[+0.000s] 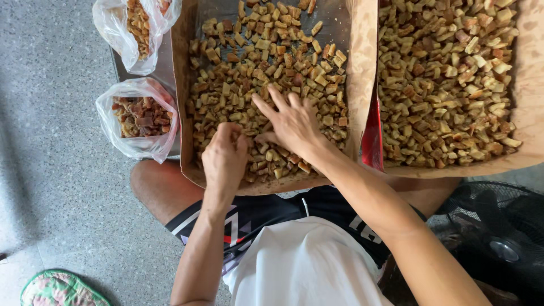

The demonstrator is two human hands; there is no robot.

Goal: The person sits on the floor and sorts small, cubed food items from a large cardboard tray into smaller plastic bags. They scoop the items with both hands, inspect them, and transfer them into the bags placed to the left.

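Note:
A tray lined with brown paper (362,68) lies in front of me, covered with small golden-brown fried cubes (266,62). My right hand (292,122) rests flat on the cubes near the tray's near edge, fingers spread apart. My left hand (225,158) is beside it to the left, fingers curled down into the cubes; I cannot tell if it pinches any. A second paper-lined tray (530,73) full of the same cubes sits to the right.
Two clear plastic bags (139,116) (136,25) holding darker brown pieces stand left of the tray. A black fan (498,232) is at the lower right. A patterned cushion (56,289) lies on the speckled grey floor at the lower left.

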